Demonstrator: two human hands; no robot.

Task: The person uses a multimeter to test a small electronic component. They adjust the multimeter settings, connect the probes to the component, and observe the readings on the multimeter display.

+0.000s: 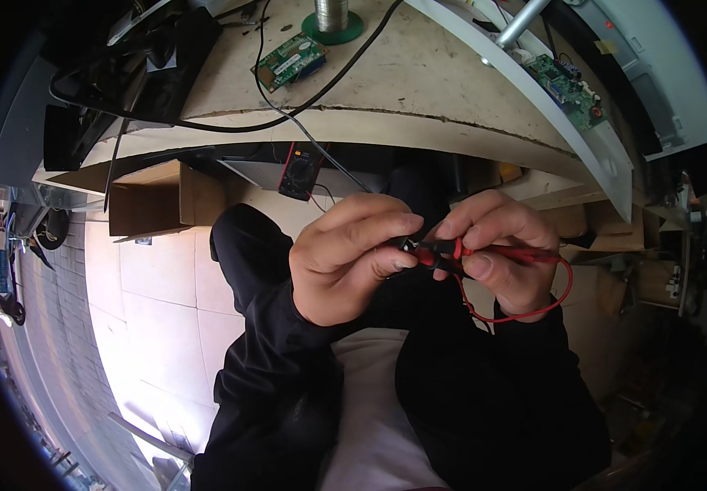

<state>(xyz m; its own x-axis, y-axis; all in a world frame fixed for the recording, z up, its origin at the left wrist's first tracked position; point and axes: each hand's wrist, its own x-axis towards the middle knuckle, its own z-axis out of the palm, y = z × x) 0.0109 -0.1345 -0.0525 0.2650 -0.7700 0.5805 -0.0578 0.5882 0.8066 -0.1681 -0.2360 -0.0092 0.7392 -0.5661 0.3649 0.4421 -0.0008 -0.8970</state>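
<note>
My left hand is closed, thumb and forefinger pinching a small dark cable plug with a shiny metal part. A thin dark cable runs down from the bench and passes behind this hand. In my right hand are the multimeter probes, red and black, their front ends pointing left at the plug. Whether the tips touch its metal is too small to tell. A red probe lead loops below the right hand. Beyond the left hand, under the bench edge, is a red-and-black multimeter.
On the worn bench ahead lie a green circuit board, a solder spool and a thick black cable. A white curved panel with another board overhangs at right. An open cardboard box stands below left.
</note>
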